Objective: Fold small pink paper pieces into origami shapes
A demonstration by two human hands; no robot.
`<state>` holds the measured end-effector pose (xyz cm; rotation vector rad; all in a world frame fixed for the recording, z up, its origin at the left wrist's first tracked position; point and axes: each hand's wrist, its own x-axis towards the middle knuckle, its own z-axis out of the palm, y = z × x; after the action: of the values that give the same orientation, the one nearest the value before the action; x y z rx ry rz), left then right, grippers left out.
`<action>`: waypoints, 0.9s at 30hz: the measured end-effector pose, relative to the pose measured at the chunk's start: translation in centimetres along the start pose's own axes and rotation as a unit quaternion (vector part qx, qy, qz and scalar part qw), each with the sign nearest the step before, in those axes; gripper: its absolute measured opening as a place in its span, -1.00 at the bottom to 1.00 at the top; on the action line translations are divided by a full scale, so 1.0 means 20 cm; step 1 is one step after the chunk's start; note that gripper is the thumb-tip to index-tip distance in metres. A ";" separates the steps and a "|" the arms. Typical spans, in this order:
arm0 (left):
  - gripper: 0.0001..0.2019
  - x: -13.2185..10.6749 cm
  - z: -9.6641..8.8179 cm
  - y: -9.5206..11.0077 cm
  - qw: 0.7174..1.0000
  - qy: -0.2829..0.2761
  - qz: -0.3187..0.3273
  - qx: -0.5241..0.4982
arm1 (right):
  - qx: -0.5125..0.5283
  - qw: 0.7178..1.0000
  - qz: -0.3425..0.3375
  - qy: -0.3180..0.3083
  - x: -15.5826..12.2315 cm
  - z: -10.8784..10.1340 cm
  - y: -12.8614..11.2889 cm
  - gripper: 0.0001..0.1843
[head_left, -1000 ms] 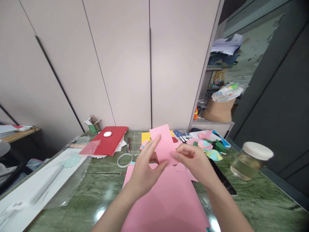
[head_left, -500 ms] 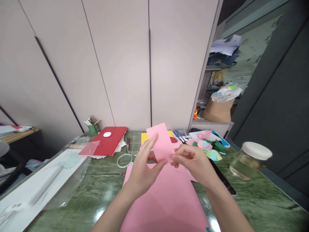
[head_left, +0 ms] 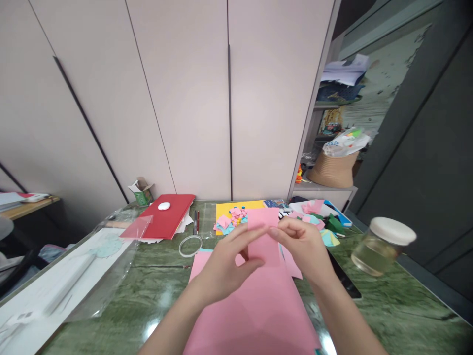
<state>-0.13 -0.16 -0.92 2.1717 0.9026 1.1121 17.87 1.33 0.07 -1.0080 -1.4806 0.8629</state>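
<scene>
While pinched nearly closed, both hands, left hand (head_left: pixel 221 268) and right hand (head_left: pixel 301 246), hold 1 pink paper strip (head_left: pixel 263 236).

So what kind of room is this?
Probably a home craft corner: a green marble-look table strewn with coloured paper scraps, both hands holding a pink paper strip, and a tape roll.

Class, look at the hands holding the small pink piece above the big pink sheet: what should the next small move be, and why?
Probably press the fold flat. The left hand and right hand both pinch the small pink paper piece near its top edge, holding it upright above the large pink sheet on the green table. With both grips meeting there, running the fingers along the edge would likely set a crease.
</scene>
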 end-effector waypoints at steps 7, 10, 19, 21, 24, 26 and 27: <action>-0.35 0.00 -0.01 0.01 1.000 -0.009 -0.011 -0.028 | 0.007 1.000 -0.010 -0.017 0.00 -0.01 0.01 -0.69; -0.33 0.00 -0.01 0.01 0.999 -0.019 -0.016 -0.030 | 0.020 1.000 -0.002 0.008 0.00 -0.01 0.00 -0.72; -0.25 -0.01 0.00 0.02 0.998 -0.029 -0.036 -0.042 | 0.042 0.999 -0.005 -0.018 0.00 -0.02 0.01 -0.72; -0.26 -0.01 0.00 0.02 0.998 -0.043 -0.040 -0.035 | 0.037 0.999 0.000 -0.009 0.00 -0.02 0.00 -0.75; -0.24 -0.01 0.00 0.03 0.997 -0.058 -0.038 -0.024 | 0.029 0.999 -0.016 0.031 0.00 -0.03 0.01 -0.75; -0.21 -0.01 0.00 0.03 0.997 -0.061 -0.034 -0.021 | 0.042 0.998 -0.028 0.035 0.00 -0.04 0.01 -0.73; -0.20 -0.01 0.00 0.03 0.997 -0.063 -0.034 -0.019 | 0.053 0.998 -0.030 0.029 0.00 -0.04 0.02 -0.74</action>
<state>-0.03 -0.76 -0.62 2.1376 0.8841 0.9408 18.68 1.53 -0.07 -0.8993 -1.3956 0.8532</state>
